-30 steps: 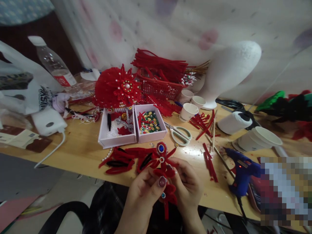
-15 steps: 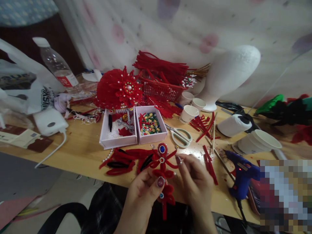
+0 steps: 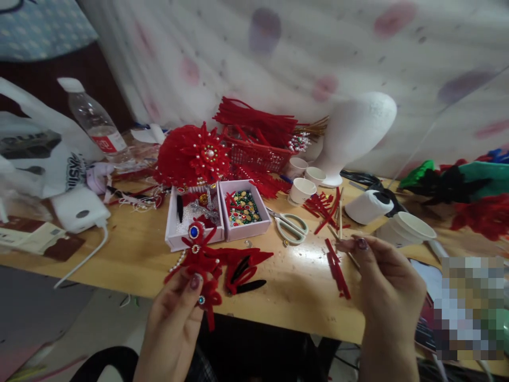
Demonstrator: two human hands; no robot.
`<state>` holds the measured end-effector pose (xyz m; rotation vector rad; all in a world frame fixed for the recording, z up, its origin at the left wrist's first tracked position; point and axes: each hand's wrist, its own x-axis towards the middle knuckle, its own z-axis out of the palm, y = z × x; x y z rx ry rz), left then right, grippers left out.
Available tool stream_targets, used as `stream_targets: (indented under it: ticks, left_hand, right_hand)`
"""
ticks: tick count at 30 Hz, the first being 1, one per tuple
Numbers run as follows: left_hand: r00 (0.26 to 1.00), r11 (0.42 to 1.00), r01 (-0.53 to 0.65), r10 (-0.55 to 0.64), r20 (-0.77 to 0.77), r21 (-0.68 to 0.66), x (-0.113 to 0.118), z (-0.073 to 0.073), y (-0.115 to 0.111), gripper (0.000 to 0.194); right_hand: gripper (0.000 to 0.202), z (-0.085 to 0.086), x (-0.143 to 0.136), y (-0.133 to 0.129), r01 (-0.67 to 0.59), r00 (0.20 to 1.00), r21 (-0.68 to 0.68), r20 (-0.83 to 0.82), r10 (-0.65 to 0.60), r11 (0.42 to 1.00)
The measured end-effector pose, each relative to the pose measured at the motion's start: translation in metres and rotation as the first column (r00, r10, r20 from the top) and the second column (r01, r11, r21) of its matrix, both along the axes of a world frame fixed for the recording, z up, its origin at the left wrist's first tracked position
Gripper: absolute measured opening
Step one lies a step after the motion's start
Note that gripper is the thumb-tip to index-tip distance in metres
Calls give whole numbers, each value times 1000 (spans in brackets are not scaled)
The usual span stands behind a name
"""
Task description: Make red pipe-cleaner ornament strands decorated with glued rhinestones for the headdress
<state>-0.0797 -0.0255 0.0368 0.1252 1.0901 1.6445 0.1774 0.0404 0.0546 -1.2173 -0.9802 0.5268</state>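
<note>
Low on the left, my left hand (image 3: 177, 310) pinches a red fuzzy ornament (image 3: 211, 293) between thumb and fingers. Its top has a blue gem and overlaps the front of a white box. My right hand (image 3: 384, 281) is apart from it, fingers pressed together beside thin wooden sticks (image 3: 340, 215); what they hold, if anything, cannot be made out. Between the hands lie red and black looped pieces (image 3: 242, 273) and red strips (image 3: 338, 273) on the table (image 3: 294, 302).
Two white boxes (image 3: 248, 231) hold beads and trinkets. Behind are scissors (image 3: 292, 228), paper cups (image 3: 302, 191), a red basket (image 3: 254, 156), a beaded red flower (image 3: 209, 151) and a white head form (image 3: 353, 132). A bottle (image 3: 103, 130) stands left, a thread spool (image 3: 366, 207) right.
My left hand has moved left with the ornament. My right hand has moved away to the right, towards the sticks. The blue glue gun seen earlier no longer shows.
</note>
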Motion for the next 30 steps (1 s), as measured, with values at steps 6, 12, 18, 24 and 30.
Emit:
stream_targets:
  ticks: [6, 12, 18, 24, 30]
  left_hand:
    - [995, 997, 82, -82, -58, 1, 8, 2, -5, 43]
    - [990, 991, 132, -133, -51, -5, 12, 1, -9, 41]
    - [991, 990, 128, -130, -29, -56, 18, 4, -10, 44]
    - [989, 986, 128, -135, -55, -104, 20, 2, -10, 42]
    - [995, 988, 74, -81, -51, -135, 17, -4, -7, 44]
  right_hand:
    - [32, 3, -23, 2, -397, 858, -28, -365, 361, 917]
    - [32, -6, -30, 2, -517, 738, -31, -522, 427, 855]
    - [38, -7, -31, 6, -578, 605, 8, -667, 435, 816]
    - [59, -10, -27, 0, -670, 479, 137, -671, 565, 730]
    - [49, -12, -25, 3, -709, 447, 146, -663, 600, 689]
